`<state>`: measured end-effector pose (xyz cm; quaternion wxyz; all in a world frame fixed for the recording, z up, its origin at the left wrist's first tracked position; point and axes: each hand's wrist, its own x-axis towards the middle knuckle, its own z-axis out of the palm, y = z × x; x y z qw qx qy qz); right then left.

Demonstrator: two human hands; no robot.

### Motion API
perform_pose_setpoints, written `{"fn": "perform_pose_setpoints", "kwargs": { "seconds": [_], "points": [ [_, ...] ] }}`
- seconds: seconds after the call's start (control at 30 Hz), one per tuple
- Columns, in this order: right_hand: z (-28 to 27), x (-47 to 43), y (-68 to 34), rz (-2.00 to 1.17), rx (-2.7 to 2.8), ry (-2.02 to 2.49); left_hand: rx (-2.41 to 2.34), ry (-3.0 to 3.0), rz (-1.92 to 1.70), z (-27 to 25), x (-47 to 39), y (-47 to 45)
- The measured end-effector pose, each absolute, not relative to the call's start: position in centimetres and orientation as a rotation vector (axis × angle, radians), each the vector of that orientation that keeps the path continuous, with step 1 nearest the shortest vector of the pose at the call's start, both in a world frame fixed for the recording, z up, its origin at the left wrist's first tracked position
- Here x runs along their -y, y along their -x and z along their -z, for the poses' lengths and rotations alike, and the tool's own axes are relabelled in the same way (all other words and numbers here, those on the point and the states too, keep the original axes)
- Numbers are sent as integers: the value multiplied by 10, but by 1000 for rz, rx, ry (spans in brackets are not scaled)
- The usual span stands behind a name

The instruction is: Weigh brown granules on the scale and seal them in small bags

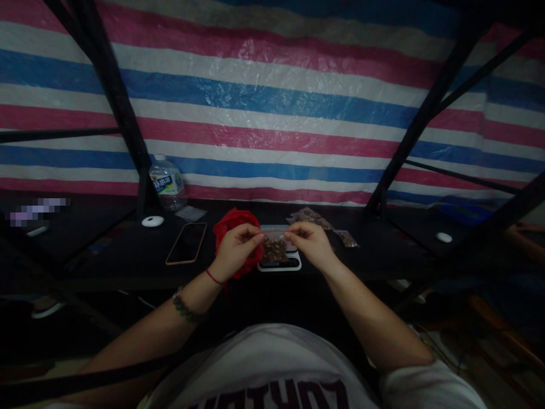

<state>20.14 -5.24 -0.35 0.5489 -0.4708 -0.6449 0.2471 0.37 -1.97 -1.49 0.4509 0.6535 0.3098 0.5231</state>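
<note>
Between my two hands hangs a small clear plastic bag (275, 248) with brown bits inside, which look like beans or seeds. My left hand (239, 245) pinches its upper left corner. The upper right corner is pinched by my right hand (313, 243). Behind and below the bag lies a white kitchen scale (280, 267), partly covered by it. A red plastic bag (232, 218) stands close by my left hand, which hides some of it. Several filled clear packets (313, 217) lie beyond my right hand.
On the black table (140, 255), a phone (186, 243), a white oval case (152, 221), a flat clear bag (191, 213) and a plastic bottle (167, 184) are at left. Black metal posts (121, 108) rise before a striped sheet (264, 102). Another person's arm (525, 241) shows at far right.
</note>
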Motion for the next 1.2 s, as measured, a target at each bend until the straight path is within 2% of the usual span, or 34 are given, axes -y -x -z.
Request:
{"fn": "perform_pose_setpoints", "kwargs": {
  "seconds": [0.33,0.67,1.2],
  "points": [
    [6,57,-191,-652,1516,1050,-756,-1597,-1270,12,26,-5],
    [7,63,-185,-552,1544,1070,-798,-1666,-1265,15,28,-5],
    [8,71,-179,-572,1650,1036,-833,-1864,-1202,10,42,-9]
  ]
}}
